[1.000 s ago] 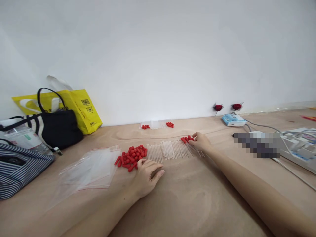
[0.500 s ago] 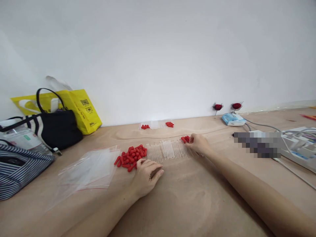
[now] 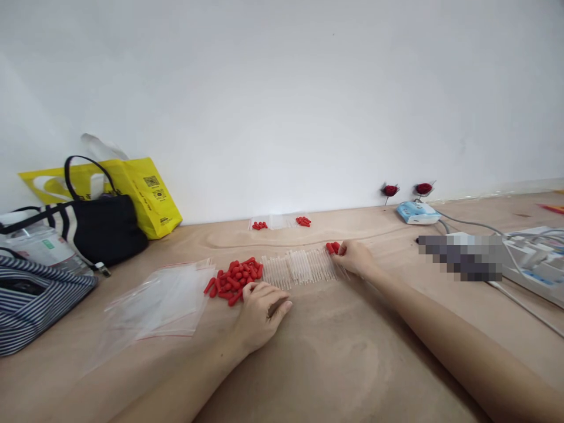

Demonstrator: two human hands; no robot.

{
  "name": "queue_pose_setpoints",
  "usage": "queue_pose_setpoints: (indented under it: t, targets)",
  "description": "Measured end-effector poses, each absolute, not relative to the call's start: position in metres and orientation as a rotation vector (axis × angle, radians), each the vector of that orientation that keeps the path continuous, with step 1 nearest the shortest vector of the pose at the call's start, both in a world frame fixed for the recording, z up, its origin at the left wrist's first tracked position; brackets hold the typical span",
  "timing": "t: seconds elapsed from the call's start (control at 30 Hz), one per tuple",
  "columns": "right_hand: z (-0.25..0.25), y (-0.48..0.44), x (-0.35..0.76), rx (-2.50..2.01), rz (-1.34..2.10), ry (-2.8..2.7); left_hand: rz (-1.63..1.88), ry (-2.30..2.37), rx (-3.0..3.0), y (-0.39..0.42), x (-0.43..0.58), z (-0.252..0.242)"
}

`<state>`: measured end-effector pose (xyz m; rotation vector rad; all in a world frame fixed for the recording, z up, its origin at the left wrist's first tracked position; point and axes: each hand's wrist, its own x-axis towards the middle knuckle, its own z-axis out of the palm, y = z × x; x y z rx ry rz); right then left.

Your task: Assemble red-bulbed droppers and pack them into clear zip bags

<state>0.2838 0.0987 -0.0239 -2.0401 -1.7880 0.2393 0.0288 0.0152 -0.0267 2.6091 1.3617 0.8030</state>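
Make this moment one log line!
left hand: at large red-peg pile; right hand: at small red-peg pile; clear sticks: between piles

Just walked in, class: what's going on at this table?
A person has both bare hands over the table. The right hand is at a few red pieces near the right end of the clear sticks; whether it grips anything is unclear. The left hand, loosely open, is beside the bigger red pile. Clear bags lie flat left of that pile. Two more red clusters lie farther back.
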Motion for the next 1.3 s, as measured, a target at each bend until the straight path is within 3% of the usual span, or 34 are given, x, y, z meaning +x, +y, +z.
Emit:
queue_pose_setpoints:
  t: [0.27,0.43,0.87,1.1,1.3]
  targets:
    - [-0.014,0.092,0.274,-2.070,0.175,-1.893,1.022,1.959,2.422,0.035,0.007,-0.010]
    - [-0.012,0.086,0.265,-2.121,0.192,-1.983,0.810,2.206,2.260,0.058,-0.028,0.009]
    - [-0.007,0.093,0.260,-2.264,0.228,-1.941,0.500,2.043,2.280,0.093,-0.027,0.022]
    - [-0.009,0.095,0.258,-2.243,0.242,-1.893,0.292,1.655,2.193,0.145,-0.036,0.025]
    - [-0.004,0.094,0.266,-2.103,0.329,-1.904,0.416,1.537,2.144,0.150,-0.034,0.025]
